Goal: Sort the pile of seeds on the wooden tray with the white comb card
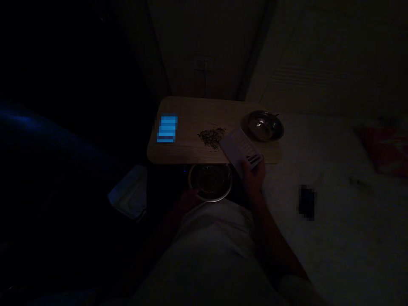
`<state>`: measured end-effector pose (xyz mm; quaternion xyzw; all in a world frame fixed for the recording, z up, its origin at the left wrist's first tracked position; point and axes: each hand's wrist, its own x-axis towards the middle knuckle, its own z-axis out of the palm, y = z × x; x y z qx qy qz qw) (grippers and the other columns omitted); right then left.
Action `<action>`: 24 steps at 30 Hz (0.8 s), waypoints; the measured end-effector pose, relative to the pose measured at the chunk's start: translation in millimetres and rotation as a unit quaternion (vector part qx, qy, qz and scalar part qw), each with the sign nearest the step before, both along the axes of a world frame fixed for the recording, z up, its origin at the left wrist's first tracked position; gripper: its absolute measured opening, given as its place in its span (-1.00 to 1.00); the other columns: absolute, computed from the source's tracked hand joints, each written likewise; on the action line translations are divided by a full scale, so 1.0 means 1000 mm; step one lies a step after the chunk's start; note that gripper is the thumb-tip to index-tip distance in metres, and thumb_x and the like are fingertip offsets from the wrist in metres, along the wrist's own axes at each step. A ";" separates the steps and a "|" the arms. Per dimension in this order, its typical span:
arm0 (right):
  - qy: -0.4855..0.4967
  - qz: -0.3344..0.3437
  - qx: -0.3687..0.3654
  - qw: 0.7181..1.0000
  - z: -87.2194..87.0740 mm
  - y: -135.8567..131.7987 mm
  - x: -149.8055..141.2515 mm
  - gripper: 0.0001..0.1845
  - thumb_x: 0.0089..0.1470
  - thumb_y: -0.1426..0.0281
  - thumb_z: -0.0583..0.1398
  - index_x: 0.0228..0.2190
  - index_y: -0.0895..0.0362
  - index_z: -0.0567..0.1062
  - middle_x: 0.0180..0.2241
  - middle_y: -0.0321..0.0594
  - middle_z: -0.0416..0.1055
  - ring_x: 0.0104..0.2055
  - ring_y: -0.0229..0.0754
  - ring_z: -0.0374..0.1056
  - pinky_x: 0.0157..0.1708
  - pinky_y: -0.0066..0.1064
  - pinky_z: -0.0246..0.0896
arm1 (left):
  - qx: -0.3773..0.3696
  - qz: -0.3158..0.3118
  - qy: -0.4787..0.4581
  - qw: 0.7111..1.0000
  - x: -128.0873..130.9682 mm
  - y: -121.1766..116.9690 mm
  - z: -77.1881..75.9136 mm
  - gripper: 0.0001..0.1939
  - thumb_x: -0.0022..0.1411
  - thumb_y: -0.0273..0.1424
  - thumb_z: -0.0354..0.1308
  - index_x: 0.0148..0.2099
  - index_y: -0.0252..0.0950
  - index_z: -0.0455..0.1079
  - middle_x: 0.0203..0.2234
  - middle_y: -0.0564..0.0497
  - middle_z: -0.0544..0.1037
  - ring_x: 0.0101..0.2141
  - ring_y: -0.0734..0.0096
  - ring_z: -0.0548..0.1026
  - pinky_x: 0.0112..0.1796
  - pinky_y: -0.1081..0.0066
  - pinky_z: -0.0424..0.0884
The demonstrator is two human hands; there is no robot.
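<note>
The scene is very dark. My right hand (255, 176) grips the near end of a pale, flat plastic piece with a row of slots (234, 148), and its exact kind is unclear. Its far edge lies beside a loose pile of small dark bits (211, 137), like seeds, on the wooden tabletop (188, 155). Below the table's near edge, a metal bowl (215, 199) is held at its left rim by my left hand (190, 199), whose fingers are partly lost in shadow. Dim contents, hard to make out, show inside that bowl.
Another metal bowl (266, 125) stands at the table's right end. A lit, pixelated screen (167, 128) lies on the left. A pale object (130, 193) is left of the table. To the right, a light surface bears a dark blurred item (307, 202) and something red (385, 148).
</note>
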<state>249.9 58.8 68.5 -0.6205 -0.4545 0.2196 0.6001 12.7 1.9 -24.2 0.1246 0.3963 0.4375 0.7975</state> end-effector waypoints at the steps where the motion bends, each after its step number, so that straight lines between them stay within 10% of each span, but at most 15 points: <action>1: 0.003 0.001 0.003 1.000 0.000 -0.001 0.000 -0.67 0.03 0.22 0.27 -0.19 0.10 0.41 -0.24 -0.20 0.51 -0.24 -0.17 0.42 -0.16 -0.33 0.35 | -0.004 -0.007 -0.002 1.000 0.002 0.004 0.003 -0.70 -0.09 -0.43 0.34 -0.20 -0.23 0.53 -0.30 -0.11 0.68 0.05 -0.22 0.51 0.10 -0.07 0.35; 19: -0.029 -0.004 0.024 0.999 -0.013 0.003 0.005 -0.71 0.13 0.26 0.21 -0.12 0.10 0.49 -0.16 -0.14 0.55 -0.13 -0.11 0.46 -0.06 -0.25 0.37 | -0.006 0.091 0.059 0.994 -0.003 -0.015 -0.005 -0.70 -0.17 -0.62 0.34 -0.39 -0.14 0.46 -0.44 0.06 0.65 0.00 -0.01 0.56 0.12 0.16 0.36; 24: -0.013 0.026 0.007 1.000 -0.013 0.002 0.001 -0.72 0.13 0.25 0.23 -0.15 0.10 0.54 -0.17 -0.15 0.59 -0.15 -0.10 0.50 -0.08 -0.26 0.39 | -0.051 -0.002 0.009 0.999 0.003 0.000 0.003 -0.83 -0.08 -0.40 0.33 -0.35 -0.27 0.50 -0.42 -0.11 0.66 -0.14 -0.12 0.61 0.02 0.01 0.41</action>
